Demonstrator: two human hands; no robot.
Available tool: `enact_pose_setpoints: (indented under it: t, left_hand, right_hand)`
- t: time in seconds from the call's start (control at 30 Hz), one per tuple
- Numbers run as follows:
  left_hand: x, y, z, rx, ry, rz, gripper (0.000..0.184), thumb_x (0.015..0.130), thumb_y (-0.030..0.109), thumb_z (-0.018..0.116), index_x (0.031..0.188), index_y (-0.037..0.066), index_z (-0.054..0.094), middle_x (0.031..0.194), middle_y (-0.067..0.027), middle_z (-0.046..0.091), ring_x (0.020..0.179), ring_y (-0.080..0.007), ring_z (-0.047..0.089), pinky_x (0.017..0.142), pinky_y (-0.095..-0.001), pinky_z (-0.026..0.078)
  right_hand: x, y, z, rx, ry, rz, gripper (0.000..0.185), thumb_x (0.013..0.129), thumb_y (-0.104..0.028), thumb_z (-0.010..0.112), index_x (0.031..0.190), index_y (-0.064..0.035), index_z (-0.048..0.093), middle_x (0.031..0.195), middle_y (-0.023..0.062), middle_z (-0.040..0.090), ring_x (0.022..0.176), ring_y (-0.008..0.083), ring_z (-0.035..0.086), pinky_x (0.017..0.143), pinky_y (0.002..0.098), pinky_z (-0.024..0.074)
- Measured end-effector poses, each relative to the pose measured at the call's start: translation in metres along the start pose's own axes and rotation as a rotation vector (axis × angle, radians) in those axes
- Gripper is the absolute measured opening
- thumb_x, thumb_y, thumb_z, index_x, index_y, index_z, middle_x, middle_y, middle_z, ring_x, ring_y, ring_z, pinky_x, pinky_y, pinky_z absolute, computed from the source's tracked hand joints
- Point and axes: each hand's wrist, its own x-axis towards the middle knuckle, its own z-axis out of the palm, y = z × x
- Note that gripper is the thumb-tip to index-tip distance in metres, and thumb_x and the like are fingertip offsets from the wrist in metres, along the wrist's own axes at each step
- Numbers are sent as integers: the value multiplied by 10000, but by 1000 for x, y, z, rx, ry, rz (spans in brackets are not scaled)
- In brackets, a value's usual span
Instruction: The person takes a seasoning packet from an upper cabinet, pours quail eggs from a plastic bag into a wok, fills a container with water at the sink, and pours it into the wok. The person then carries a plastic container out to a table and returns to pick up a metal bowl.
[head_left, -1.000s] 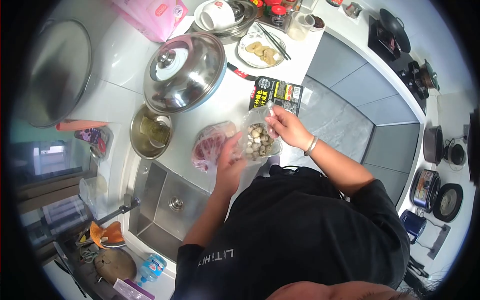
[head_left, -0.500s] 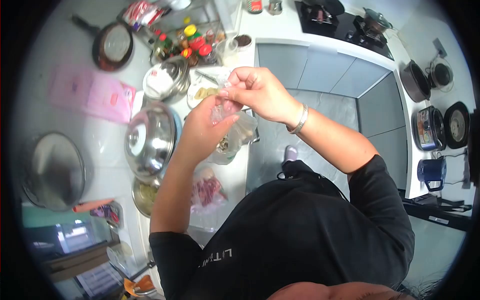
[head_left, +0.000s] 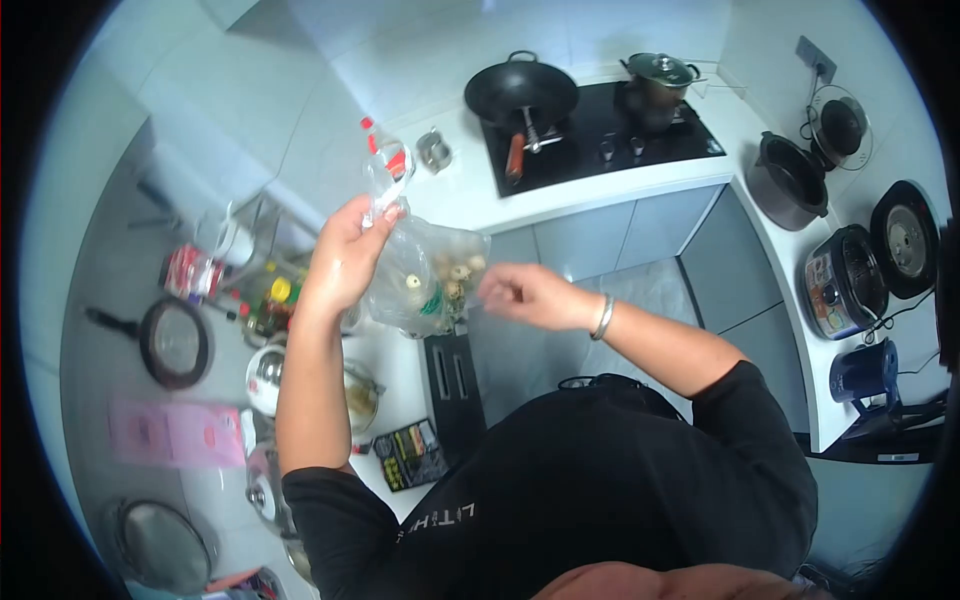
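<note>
My left hand [head_left: 345,255] is closed on the gathered top of a clear plastic bag [head_left: 405,275], which hangs in front of me. Small speckled eggs [head_left: 457,270] show through the plastic on its right side, with some green print lower down. Just right of the bag is my right hand [head_left: 525,295], its fingers curled and blurred; whether they touch the plastic is unclear. A bracelet circles that wrist. Below the bag, a black printed package [head_left: 410,455] lies on the counter.
A wok [head_left: 520,92] and a lidded pot [head_left: 660,85] stand on the black stove [head_left: 600,135]. Behind the bag is a bottle with a red cap [head_left: 385,145]. Along the right counter are a dark pot [head_left: 787,182], a cooker [head_left: 845,280] and a blue jug [head_left: 863,372].
The view has turned towards the stove. Both hands were together at the bag's top; now my left hand alone holds it up and my right hand has come down beside it.
</note>
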Motion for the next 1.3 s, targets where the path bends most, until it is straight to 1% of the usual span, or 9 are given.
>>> enact_pose_setpoints:
  t: [0.27,0.43,0.47,0.63,0.9,1.03,1.1,1.2,1.3]
  left_hand:
    - [212,36,75,-61,-6,72,225,934,229,620,1055,42,647,754,72,505,679,-53,414,620,-227,351]
    - [342,19,124,-256,-60,102,229,924,207,622,1078,39,646,756,48,541,651,-71,436,591,-247,363]
    - [368,15,133,-281,-70,117,230,923,202,621,1080,36,646,761,41,552,653,-74,446,593,-250,369]
    - [487,-19,173,-213,-140,70,234,924,201,632,1068,17,649,850,-13,627,757,-115,541,696,-284,436]
    - [629,-127,238,-267,-165,-33,231,917,205,647,1052,17,647,839,-18,622,755,-113,548,679,-294,445]
    - [656,-152,255,-285,-138,-131,281,892,244,661,1039,4,663,808,-44,621,739,-135,546,674,-313,438]
    - [665,-173,265,-392,-114,-165,310,877,267,673,1030,-3,677,774,-46,616,701,-134,538,641,-318,432]
    - [666,-186,273,-241,-4,-227,291,878,272,677,1012,14,685,728,-14,587,635,-103,497,575,-299,401]
    - [676,-216,283,-312,14,-257,264,885,260,672,1022,35,696,766,-20,621,663,-99,517,597,-289,412]
  right_hand:
    - [69,36,-118,-250,377,-12,501,818,-216,752,1197,-54,468,1010,76,516,801,164,571,720,305,504]
    - [137,93,-200,-342,699,-8,412,804,-190,760,1064,-44,475,811,77,518,651,227,554,632,353,470]
    - [151,109,-218,-391,760,-36,300,817,-126,742,993,-4,532,788,73,504,655,181,531,624,321,461]
    - [202,165,-301,-430,846,-73,244,800,-117,734,813,15,529,823,134,543,741,322,564,678,381,460]
    - [241,238,-396,-384,849,227,254,784,-135,743,801,-10,524,699,154,583,669,349,587,645,403,469]
    - [258,280,-434,-358,816,244,268,844,-39,707,770,-38,449,666,40,520,625,101,471,590,284,433]
    - [265,300,-452,-346,766,213,261,852,-32,695,784,-45,444,676,26,509,633,93,467,590,277,429]
    - [281,322,-470,-222,694,159,260,869,-37,676,799,-60,427,681,2,461,628,86,433,572,268,403]
    - [291,323,-487,-196,622,157,253,878,-51,666,798,-65,426,674,-5,443,623,85,414,559,271,386]
